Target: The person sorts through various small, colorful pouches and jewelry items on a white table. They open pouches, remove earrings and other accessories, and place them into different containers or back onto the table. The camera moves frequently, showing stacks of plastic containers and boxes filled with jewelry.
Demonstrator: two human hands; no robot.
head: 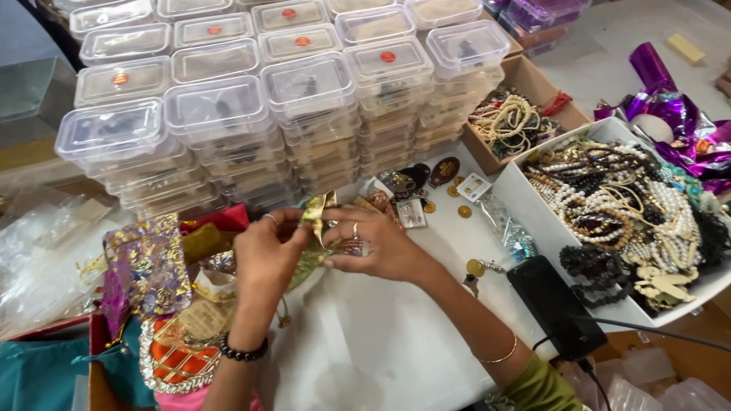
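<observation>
We see stacks of clear lidded plastic boxes [251, 114] filling the far side of the white table [381, 350]. To the right stands a white tray [525, 190] heaped with beaded bracelets and necklaces, with a smaller cardboard box of beads [510, 122] behind it. A black phone [554, 304] lies against the tray's near corner. At the left sits a pile of patterned fabric pouches [148, 278].

At the middle, both hands meet on a small gold organza pouch [316, 228], held just above the table. The left hand [266, 255] has its fingers curled together, pinching the pouch's left edge. The right hand [381, 243] has thumb and fingers pressed on the pouch's right side, with a ring on one finger. Gold coin-like charms [464, 211] lie nearby.
</observation>
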